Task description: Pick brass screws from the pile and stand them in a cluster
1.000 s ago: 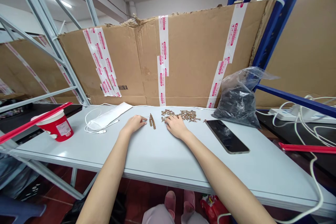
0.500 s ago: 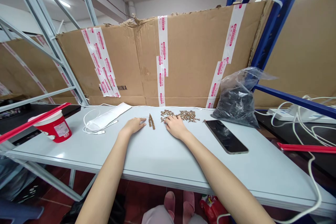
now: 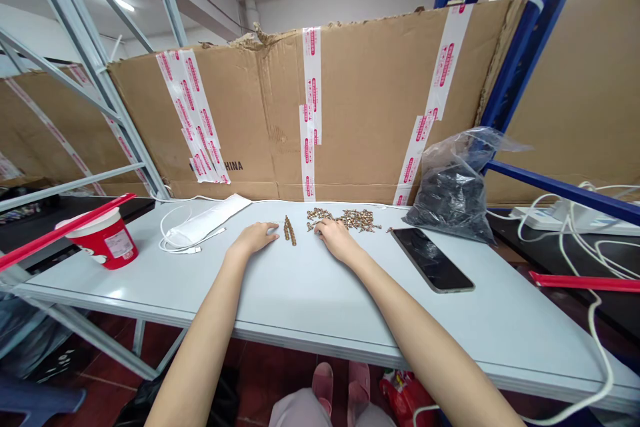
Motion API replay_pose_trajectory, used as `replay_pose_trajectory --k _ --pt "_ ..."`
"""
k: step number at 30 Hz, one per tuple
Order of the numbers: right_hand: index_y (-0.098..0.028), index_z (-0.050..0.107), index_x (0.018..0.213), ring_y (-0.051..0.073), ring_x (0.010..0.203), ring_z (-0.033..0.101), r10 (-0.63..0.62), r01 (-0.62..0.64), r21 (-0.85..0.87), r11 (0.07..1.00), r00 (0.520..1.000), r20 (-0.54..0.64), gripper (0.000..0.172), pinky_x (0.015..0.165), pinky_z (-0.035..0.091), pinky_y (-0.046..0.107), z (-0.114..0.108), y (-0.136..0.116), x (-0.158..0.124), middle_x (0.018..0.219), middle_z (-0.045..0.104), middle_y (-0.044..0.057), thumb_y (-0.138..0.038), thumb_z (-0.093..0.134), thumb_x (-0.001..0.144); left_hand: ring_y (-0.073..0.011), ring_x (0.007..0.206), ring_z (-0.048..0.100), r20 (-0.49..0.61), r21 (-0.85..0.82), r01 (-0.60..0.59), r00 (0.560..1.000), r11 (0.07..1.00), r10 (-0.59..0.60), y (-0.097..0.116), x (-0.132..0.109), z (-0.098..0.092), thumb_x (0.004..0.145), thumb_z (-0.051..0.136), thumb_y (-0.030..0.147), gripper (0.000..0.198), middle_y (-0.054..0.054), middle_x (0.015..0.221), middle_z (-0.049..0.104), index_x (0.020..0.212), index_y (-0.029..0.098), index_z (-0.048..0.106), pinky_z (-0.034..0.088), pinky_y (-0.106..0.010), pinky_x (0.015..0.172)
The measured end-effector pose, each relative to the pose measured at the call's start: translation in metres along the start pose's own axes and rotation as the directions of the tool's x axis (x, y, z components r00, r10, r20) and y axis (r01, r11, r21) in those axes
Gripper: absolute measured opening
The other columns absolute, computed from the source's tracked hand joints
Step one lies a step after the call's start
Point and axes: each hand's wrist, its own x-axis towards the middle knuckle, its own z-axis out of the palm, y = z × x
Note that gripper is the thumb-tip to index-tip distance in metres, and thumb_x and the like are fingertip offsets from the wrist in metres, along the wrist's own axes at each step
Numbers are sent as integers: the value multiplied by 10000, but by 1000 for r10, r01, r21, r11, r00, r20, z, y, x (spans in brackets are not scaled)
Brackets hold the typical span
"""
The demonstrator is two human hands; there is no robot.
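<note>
Small brass-coloured metal pieces, looking like screws, lie on the table in a loose heap (image 3: pixel 359 220), with a smaller cluster (image 3: pixel 317 214) to its left. Left of these, more of the same pieces stand in two neat rows (image 3: pixel 289 231). My left hand (image 3: pixel 254 239) rests on the tabletop just left of the rows, fingers stretched out and apart, holding nothing. My right hand (image 3: pixel 334 239) is at the near side of the small cluster. Its fingers are bent and drawn together at the tips; whatever is between them is too small to make out.
A black phone (image 3: pixel 431 260) lies right of the heap, with a clear plastic bag of dark material (image 3: pixel 453 197) behind it. White cables and a white sleeve (image 3: pixel 207 221) lie at left, beside a red paper cup (image 3: pixel 113 243). Cardboard (image 3: pixel 370 107) walls the back edge.
My right hand's fingers have drawn together and pulled back slightly from the small cluster. My left hand has stayed about where it was beside the rows.
</note>
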Motion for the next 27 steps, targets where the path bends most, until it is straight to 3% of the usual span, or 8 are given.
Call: replay_pose_trajectory --k 6,9,11,14,16,19,22,27 --pt "-165 611 916 181 886 540 10 0 120 993 997 -77 186 817 352 323 3 3 2 957 589 74 -80 567 756 -222 913 592 -37 -12 -6 999 1000 5 0 -2 0 806 435 422 442 -69 977 654 1212 260 506 413 -280 752" --pt "-162 630 844 156 822 550 31 12 286 958 989 -145 151 796 381 307 2 1 4 892 604 55 -86 615 715 -214 851 600 -166 1 -53 985 999 53 4 -4 -4 825 437 371 368 -62 900 662 1155 250 546 410 -273 708" --pt "-155 639 787 134 756 557 81 6 435 901 980 -181 116 756 409 279 0 -2 7 839 617 44 -85 625 696 -200 824 597 -316 8 -116 942 993 112 11 -6 -7 856 401 346 323 -59 891 656 1115 237 559 407 -274 704" --pt "-154 650 730 129 710 578 208 -41 615 787 957 -202 79 735 435 270 -2 -6 11 801 646 40 -103 640 670 -173 848 575 -520 38 -254 821 967 236 27 -9 -9 887 365 336 287 -51 925 632 1063 216 558 406 -268 721" --pt "-161 657 733 137 701 599 280 -75 706 704 943 -178 81 738 449 279 -3 -8 13 785 664 36 -133 651 658 -169 870 552 -573 91 -336 752 937 325 38 -11 -7 885 381 364 280 -50 908 611 1026 202 560 407 -261 708" --pt "-166 663 757 146 710 624 319 -98 806 584 941 -117 109 741 468 286 0 -9 15 771 677 31 -168 655 648 -172 883 520 -555 171 -427 703 888 445 49 -10 -3 871 406 398 291 -55 908 580 1008 193 562 408 -264 700" --pt "-161 661 767 151 729 633 335 -110 846 522 939 -84 130 749 477 295 3 -9 16 787 681 34 -164 651 637 -179 873 494 -533 194 -409 719 892 446 47 -7 -3 887 369 379 303 -68 922 555 983 187 583 403 -294 748" --pt "-151 654 771 158 729 640 339 -109 873 476 938 -68 132 755 484 316 4 -6 15 792 682 47 -153 632 641 -232 1020 421 -503 118 -106 851 987 152 19 -4 -7 876 377 300 315 -102 1096 475 1099 211 581 352 -365 879"
